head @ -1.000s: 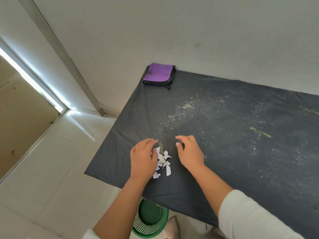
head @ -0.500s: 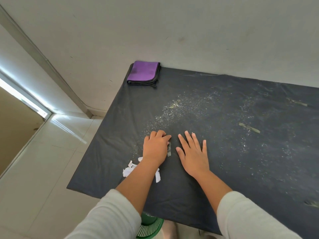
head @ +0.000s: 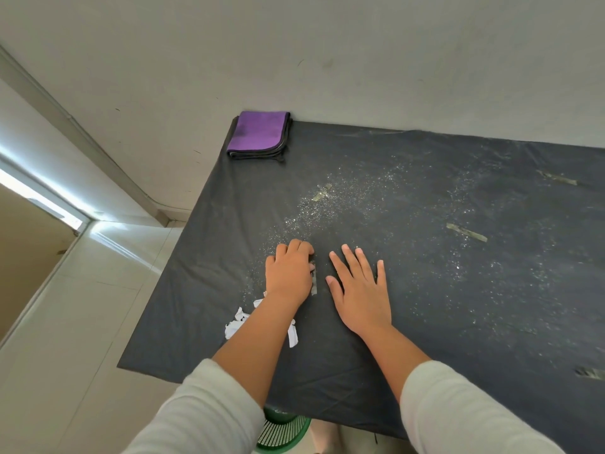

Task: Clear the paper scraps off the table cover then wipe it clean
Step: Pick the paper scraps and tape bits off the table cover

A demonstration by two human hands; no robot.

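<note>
Left hand (head: pixel 289 276) knuckles up on the black table cover (head: pixel 425 273), fingers curled under; can't tell if anything is pinched inside them. A greyish strip (head: pixel 314 278) lies just beside its thumb side, between the two hands. Right hand (head: pixel 360 294) flat on the cover, palm down, fingers straight and spread, holding nothing. The hands are close together but not touching.

White paper scraps (head: pixel 237 324) sit in a small pile near the front left of the tabletop, partly hidden under the left forearm; one scrap (head: pixel 292 334) pokes out on the forearm's right side. Fine white specks (head: pixel 327 208) are scattered over the cover from just past the left hand toward the back and off to the right. A few flat olive-grey strips lie on the cover: one (head: pixel 322 193) in the specks, one (head: pixel 466 232) right of centre, one (head: pixel 558 178) far right back, one (head: pixel 591 372) at the right edge near front.

Folded purple cloth (head: pixel 258 134) with dark edging lies at the back left corner of the tabletop, against the wall (head: pixel 294 60), well apart from both hands. Green slatted basket (head: pixel 283 435) on the floor below the front edge, mostly hidden by the cover and the left sleeve (head: pixel 203 414). Pale tiled floor (head: pixel 82 306) on the left. Both sleeves are light grey.
</note>
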